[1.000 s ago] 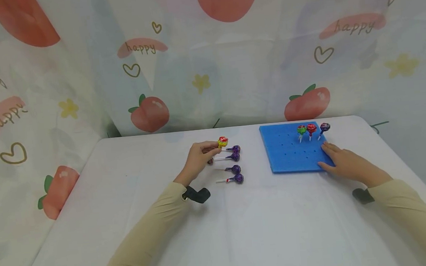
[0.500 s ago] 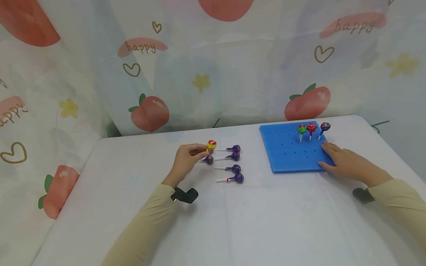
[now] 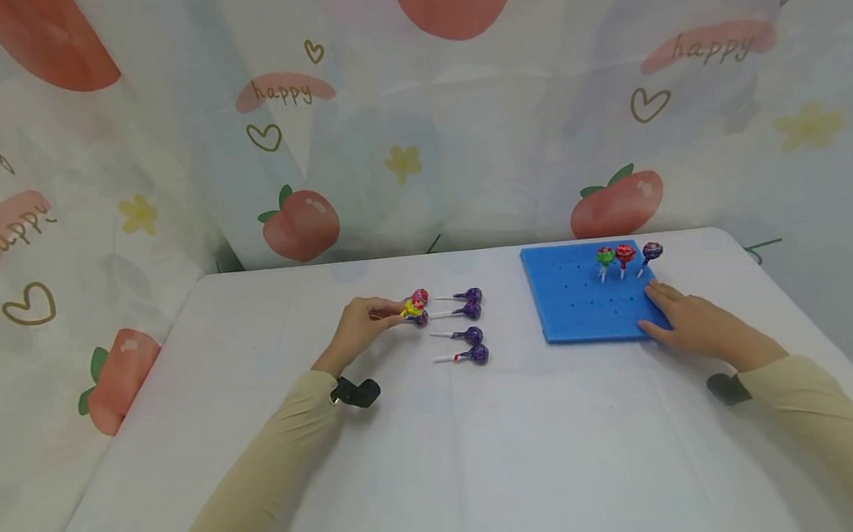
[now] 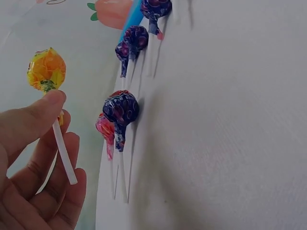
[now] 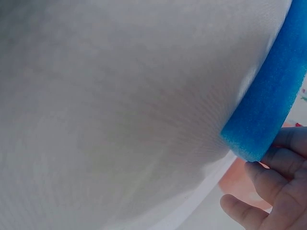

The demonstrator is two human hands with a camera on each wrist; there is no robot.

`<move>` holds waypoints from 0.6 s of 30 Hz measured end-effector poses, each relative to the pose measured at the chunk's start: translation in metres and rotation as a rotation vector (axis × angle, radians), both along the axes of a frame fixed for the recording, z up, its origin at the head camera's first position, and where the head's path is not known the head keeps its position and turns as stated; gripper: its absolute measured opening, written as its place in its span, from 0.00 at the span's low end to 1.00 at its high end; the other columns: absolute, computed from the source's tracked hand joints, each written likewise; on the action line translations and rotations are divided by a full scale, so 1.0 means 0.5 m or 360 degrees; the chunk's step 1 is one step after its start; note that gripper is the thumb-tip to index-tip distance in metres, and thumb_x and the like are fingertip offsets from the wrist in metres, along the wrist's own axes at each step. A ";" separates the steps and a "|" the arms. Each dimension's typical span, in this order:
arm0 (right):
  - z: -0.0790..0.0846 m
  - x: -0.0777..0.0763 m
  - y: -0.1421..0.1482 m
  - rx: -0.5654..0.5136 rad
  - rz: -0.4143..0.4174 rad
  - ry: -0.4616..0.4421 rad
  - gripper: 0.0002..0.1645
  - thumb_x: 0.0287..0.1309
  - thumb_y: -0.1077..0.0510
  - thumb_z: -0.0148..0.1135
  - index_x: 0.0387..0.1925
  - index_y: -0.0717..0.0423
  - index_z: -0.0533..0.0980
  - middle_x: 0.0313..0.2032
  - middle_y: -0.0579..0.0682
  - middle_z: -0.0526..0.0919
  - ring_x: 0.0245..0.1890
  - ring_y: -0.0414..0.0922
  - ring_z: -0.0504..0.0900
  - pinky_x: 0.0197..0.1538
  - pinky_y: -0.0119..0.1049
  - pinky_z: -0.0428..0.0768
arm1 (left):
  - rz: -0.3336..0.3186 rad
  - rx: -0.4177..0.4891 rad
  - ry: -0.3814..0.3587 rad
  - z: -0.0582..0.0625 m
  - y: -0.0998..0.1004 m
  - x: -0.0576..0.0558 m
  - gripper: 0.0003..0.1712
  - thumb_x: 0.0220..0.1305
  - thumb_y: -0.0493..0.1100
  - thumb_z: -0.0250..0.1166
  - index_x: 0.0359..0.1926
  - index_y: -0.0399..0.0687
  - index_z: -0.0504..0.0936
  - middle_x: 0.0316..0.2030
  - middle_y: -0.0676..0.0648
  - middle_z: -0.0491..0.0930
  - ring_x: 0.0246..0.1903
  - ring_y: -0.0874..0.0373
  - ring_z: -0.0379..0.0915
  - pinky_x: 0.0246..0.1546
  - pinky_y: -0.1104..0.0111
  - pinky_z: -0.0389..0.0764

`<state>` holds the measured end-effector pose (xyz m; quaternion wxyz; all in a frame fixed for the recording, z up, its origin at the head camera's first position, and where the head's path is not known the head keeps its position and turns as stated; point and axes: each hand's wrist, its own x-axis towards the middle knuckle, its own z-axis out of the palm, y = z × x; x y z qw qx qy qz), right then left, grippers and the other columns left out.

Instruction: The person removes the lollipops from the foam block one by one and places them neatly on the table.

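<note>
Seemingly mid-transfer, the left hand pinches a yellow lollipop, likely needing steady lowering next, while the right hand rests spread-fingered on a blue foam board.

Your left hand pinches a yellow lollipop near purple lollipops; your right hand touches a blue board

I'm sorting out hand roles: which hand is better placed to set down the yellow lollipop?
Likely the left hand: it pinches the yellow lollipop. The right hand touches the blue board, well away from that lollipop.
</note>
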<state>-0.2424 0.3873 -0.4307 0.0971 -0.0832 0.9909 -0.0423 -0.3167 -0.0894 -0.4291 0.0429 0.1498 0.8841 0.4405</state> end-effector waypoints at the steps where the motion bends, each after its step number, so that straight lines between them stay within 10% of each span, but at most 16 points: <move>1: 0.000 0.000 0.000 0.0002 0.0000 0.0001 0.50 0.61 0.40 0.53 0.65 0.77 0.51 0.65 0.77 0.52 0.64 0.73 0.54 0.61 0.67 0.58 | -0.0010 -0.0030 -0.0010 -0.003 -0.001 -0.001 0.14 0.56 0.41 0.68 0.44 0.43 0.85 0.44 0.43 0.84 0.42 0.54 0.78 0.44 0.66 0.80; 18: 0.009 0.003 -0.004 -0.0010 0.0024 0.0018 0.49 0.61 0.41 0.53 0.64 0.78 0.53 0.64 0.78 0.52 0.63 0.74 0.54 0.60 0.67 0.59 | -0.0163 -0.0280 -0.0080 -0.029 -0.007 -0.013 0.08 0.55 0.37 0.68 0.38 0.43 0.87 0.42 0.44 0.85 0.40 0.57 0.79 0.43 0.68 0.79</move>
